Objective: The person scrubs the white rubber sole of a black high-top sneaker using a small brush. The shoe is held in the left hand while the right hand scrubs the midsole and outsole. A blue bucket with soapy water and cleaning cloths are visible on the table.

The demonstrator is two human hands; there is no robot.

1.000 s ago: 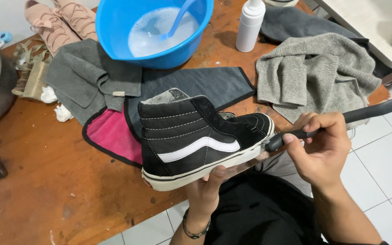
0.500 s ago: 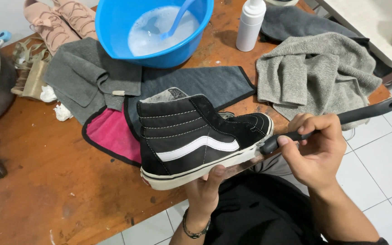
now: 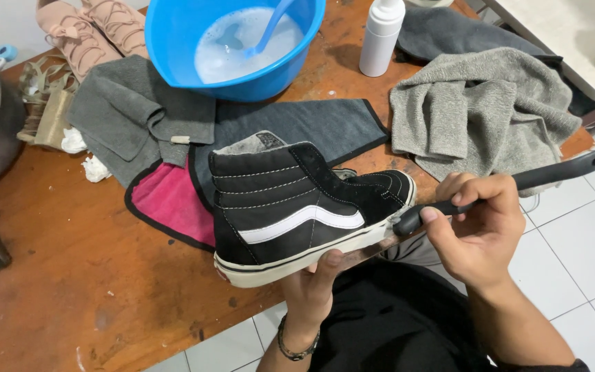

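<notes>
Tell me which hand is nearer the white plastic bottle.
Right. The right hand holds the black-handled brush below the white plastic bottle; the left hand is lower, under the black high-top sneaker.

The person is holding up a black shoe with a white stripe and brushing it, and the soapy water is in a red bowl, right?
Not quite: the bowl of soapy water is blue, as the head view shows. The left hand holds up the black shoe, and the right hand holds the brush against it.

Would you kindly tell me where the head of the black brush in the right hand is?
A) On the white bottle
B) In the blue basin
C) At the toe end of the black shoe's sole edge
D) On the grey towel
C: the right hand holds the black brush with its head against the toe end of the black shoe, which the left hand supports from below.
</notes>
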